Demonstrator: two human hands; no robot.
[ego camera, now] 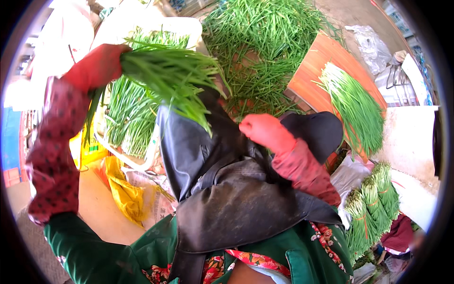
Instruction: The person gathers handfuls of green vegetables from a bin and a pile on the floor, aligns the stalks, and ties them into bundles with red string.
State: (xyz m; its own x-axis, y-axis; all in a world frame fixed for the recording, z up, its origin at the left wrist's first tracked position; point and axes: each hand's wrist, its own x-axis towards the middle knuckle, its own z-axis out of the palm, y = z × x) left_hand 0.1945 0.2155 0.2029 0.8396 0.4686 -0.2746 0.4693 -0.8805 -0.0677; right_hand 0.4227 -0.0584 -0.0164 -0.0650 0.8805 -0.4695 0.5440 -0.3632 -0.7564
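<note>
My left hand (101, 67), in a red rubber glove, is raised at the upper left and closed around a bunch of long green leaves (170, 71), like Chinese chives, which fans out to the right over a white basket (140, 163) holding more of them. My right hand (264, 129), gloved the same way, is held above my lap with curled fingers; whether something thin is in it cannot be seen. A black apron (241, 206) covers my lap. At the right, a loose bunch of chives with pale stems (354, 103) lies on a wood-grain board (308, 71).
A large heap of loose greens (262, 28) lies on the floor ahead. Several tied bunches (376, 202) stand at the lower right beside a white box (408, 142). A yellow bag (124, 191) lies at the left, and a crumpled clear plastic bag (370, 48) at the upper right.
</note>
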